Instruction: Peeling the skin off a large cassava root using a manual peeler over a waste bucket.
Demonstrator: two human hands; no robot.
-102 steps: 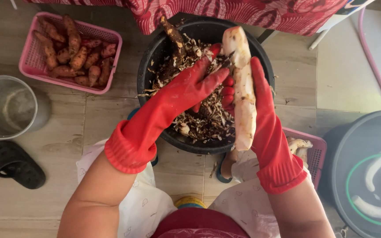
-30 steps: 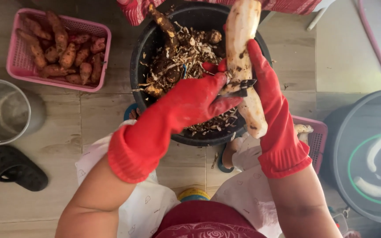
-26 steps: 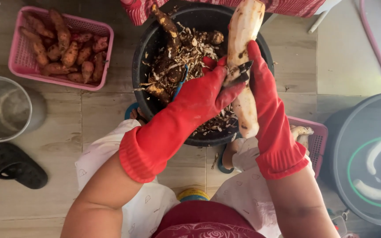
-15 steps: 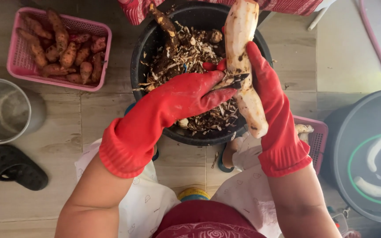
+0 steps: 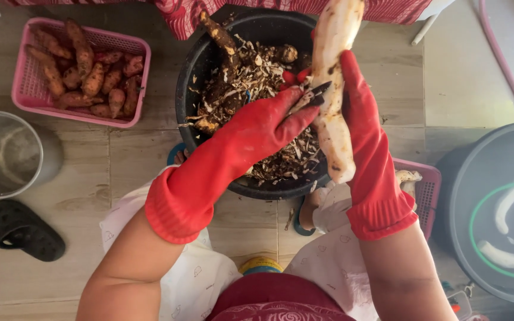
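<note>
— Two hands, both in red rubber gloves, what are they on?

— The right hand [image 5: 361, 113] is wrapped shut around a long pale root [image 5: 335, 89], half peeled, held upright over the right side of a black tub [image 5: 191, 113]. The left hand [image 5: 263, 128] is closed on a small dark blade [image 5: 315, 95], its tip laid against the root's skin.

— And the tub?

— It sits on the floor in the middle, far from the person's lap, heaped with brown and white peelings [image 5: 263, 77] (a few dark unpeeled roots poke out at its far side).

— What is the floor like?

— Pale wood-look planks [image 5: 120, 172] across the left and middle; at the far right it gives way to a plain grey surface [image 5: 465, 77] with a pink hose [image 5: 501, 53] curving over it. Strong light falls there.

— What stands around?

— Far left, a pink plastic basket [image 5: 22, 89] of reddish-brown tubers [image 5: 84, 71]. Near it, a steel pot [image 5: 1, 154], and nearer still a black sandal [image 5: 22, 229]. On the right, a second pink basket [image 5: 426, 190] half hidden behind the right forearm, then a big grey basin [image 5: 465, 178] holding water, peeled white roots [image 5: 507, 255] and a green ring.

— Any packages or labels?

— I cannot make out any.
</note>
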